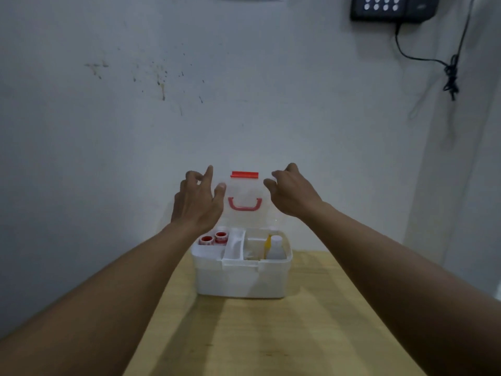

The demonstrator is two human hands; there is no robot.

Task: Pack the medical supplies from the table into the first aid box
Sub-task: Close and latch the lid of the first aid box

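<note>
**Q:** What lies nearest, and how many of each thing are there?

**A:** One wooden table runs away from the viewer. At its far end stands one white first aid box. The box contains two red-and-white tape rolls in the left compartment and one white insert tray in the middle. On the right are one white bottle and one slim yellow item just beside it.

**Q:** How is the box oriented?

**A:** Its long axis runs left to right, parallel to the wall, and its opening faces up. One clear lid stands roughly upright along the far side. The lid carries one red handle, with one red latch at the top edge.

**Q:** And the hands?

**A:** There are two, one on each side of the lid. The left hand pinches the lid's left edge, with the thumb on the near face and the forefinger pointing up. The right hand has its fingers curled round the upper right corner.

**Q:** What is farthest away?

**A:** One black device is mounted on the wall, and one dark cable hangs from it.
</note>
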